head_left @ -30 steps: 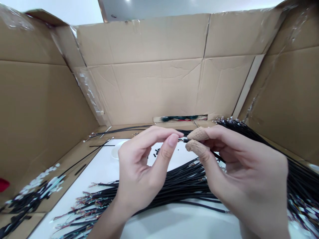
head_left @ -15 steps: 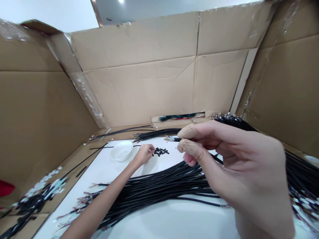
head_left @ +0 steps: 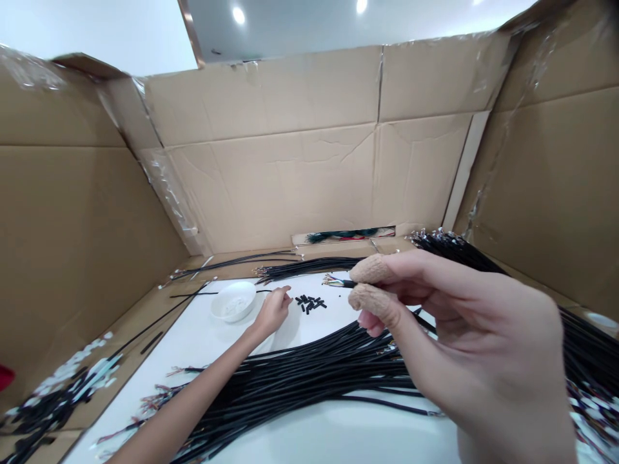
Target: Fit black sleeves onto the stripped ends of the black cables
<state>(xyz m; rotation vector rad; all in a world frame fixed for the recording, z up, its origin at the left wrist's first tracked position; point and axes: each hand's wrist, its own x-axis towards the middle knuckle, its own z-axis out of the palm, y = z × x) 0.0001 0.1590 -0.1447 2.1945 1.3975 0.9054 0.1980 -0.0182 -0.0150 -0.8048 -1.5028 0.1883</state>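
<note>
My right hand [head_left: 464, 328] is close to the camera, with tan covers on the thumb and forefinger. Those two tips pinch a black cable [head_left: 349, 283] whose thin coloured wires [head_left: 333, 281] fan out to the left. My left hand [head_left: 275, 308] is farther off, between a white bowl [head_left: 233, 303] and a small pile of short black tubes [head_left: 309, 303]. Its fingers are drawn together; whatever they may hold is too small to make out. Below both hands, a thick bundle of black cables [head_left: 300, 374] crosses the white surface [head_left: 358, 428].
Cardboard walls [head_left: 275, 174] rise at the back and both sides. Another cable bundle [head_left: 309, 265] lies along the back, and more cables [head_left: 449, 246] are at the right. Black strips and white pieces [head_left: 72, 393] lie at the lower left.
My left hand has moved slightly left, away from the black tubes. The view has tilted up a little. My right hand still pinches the cable.
</note>
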